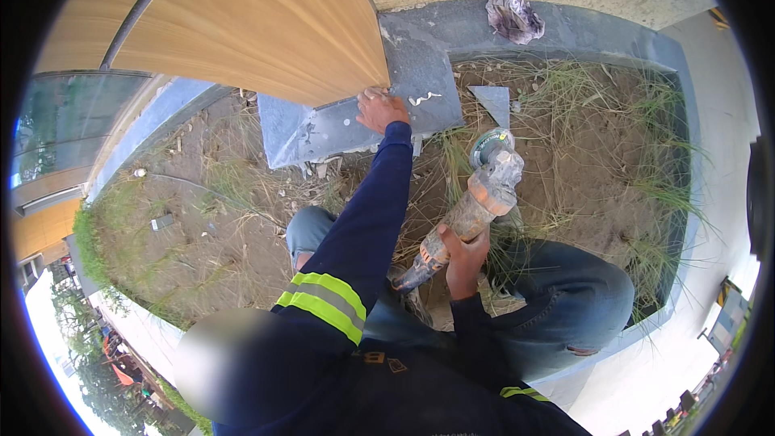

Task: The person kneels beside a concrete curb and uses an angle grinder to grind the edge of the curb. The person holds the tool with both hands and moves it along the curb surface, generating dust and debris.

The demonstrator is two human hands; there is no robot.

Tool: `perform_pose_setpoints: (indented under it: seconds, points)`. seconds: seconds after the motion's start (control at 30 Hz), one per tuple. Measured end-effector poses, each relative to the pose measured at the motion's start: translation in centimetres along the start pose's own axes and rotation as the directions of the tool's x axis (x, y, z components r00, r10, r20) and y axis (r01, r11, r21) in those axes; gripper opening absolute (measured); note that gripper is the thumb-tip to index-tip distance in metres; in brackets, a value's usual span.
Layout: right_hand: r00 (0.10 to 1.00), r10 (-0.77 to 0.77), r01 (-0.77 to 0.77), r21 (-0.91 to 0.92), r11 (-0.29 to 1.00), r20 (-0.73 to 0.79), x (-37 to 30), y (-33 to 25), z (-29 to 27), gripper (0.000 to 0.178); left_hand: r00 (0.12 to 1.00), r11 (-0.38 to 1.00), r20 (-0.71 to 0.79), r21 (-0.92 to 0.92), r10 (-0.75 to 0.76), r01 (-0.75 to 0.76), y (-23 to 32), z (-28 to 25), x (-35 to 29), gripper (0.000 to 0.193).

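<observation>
My left hand (379, 110) reaches forward, its fingers resting at the bottom corner of a wood-grain panel (274, 24), where the panel meets a grey stone slab (432, 85). Those fingers look spread, with nothing seen in them. Wrapped round the body of a dusty orange-and-grey angle grinder (472, 208) is my right hand (466, 262). The grinder tilts up and away from me, its round green-labelled disc (490, 145) at the far end. Just beyond the disc lies a triangular grey stone offcut (493, 103). Whether the disc spins cannot be told.
A grey curb (581, 28) borders the planter bed of soil (565, 153) and long grass. Crumpled paper or cloth (515, 16) sits on the far curb. A thin cable (206, 188) crosses the soil at left, near a small grey piece (162, 222). My bent knees flank the grinder.
</observation>
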State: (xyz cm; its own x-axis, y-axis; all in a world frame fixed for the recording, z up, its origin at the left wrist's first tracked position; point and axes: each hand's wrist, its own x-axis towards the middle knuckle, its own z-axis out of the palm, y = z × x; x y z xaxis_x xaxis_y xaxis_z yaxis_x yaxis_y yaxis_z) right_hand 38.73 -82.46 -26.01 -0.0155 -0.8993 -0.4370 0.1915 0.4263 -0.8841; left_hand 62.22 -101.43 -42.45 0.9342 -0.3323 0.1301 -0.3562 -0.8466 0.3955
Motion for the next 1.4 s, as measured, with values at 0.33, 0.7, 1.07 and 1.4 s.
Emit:
perform_pose_setpoints:
  seconds: [0.33, 0.7, 1.07, 1.4]
  points:
    - [1.000, -0.005, 0.004, 0.018, 1.000, 0.021, -0.1, 0.1, -0.1, 0.050, 0.997, 0.987, -0.045, -0.156, -0.058, 0.050, -2.7, -0.8, 2.8, 0.030]
    - [0.999, -0.007, 0.004, 0.076, 0.997, 0.039, -0.4, -0.1, 1.0, 0.052, 0.966, 0.998, -0.252, -0.025, 0.053, -0.061, -13.1, 0.7, 9.7, 0.032]
    - [0.999, -0.038, 0.038, 0.049, 0.998, 0.003, 0.2, 0.8, 0.2, 0.050, 0.684, 0.642, -0.350, -0.732, -0.640, 0.226, -30.2, -14.3, 24.2, 0.028]
    - [0.999, -0.039, 0.039, 0.027, 0.999, -0.020, 0.0, 1.8, 0.1, 0.050, 0.988, 0.893, 0.154, 0.447, -0.031, -0.042, -15.8, -6.4, 9.1, 0.092]
